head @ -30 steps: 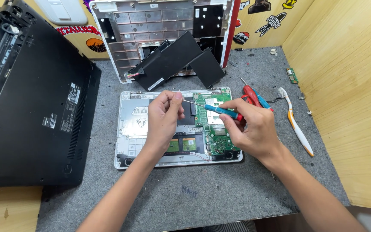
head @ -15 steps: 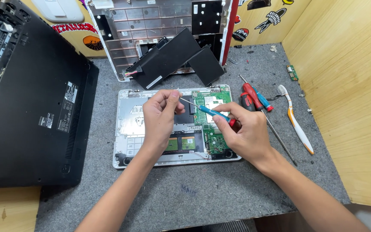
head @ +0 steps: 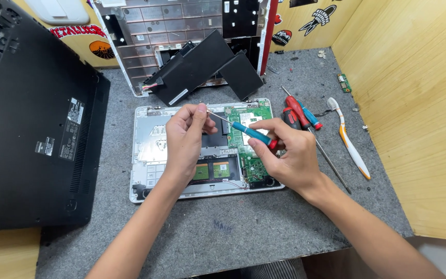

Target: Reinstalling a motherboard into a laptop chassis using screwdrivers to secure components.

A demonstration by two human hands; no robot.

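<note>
far left there's a big black laptop (head: pixel 32 129) lying bottom-up on the grey felt mat (head: pixel 233 232), well apart from the action. up at the back a white laptop lid panel (head: pixel 181 31) leans against the wall, with a flat black battery (head: pixel 197 67) propped on it just above the open chassis.

in the middle sits the opened white laptop base (head: pixel 148 150), internals up, green circuit board (head: pixel 251 155) on its right half. left hand (head: pixel 184 142) hovers over the middle of the base, thumb and forefinger pressed together right at the metal tip of the small blue-handled screwdriver (head: pixel 249 133). looks like they're pinching the tip or something tiny on it, too small to tell which. the other fingers are curled in.

the screwdriver runs on a slant from that pinch down and right into the right hand (head: pixel 290 155), which is closed around the handle, fingers wrapped over it, above the green board. so the tool basically bridges both hands, raised above the board.

just right of the base: a red-handled screwdriver (head: pixel 296 108) and another blue-handled one (head: pixel 311 120) lying beside each other on the mat, a long thin metal shaft (head: pixel 331 165) running diagonally, then a white and orange toothbrush (head: pixel 349 142) near the wooden side wall (head: pixel 414 103).
</note>
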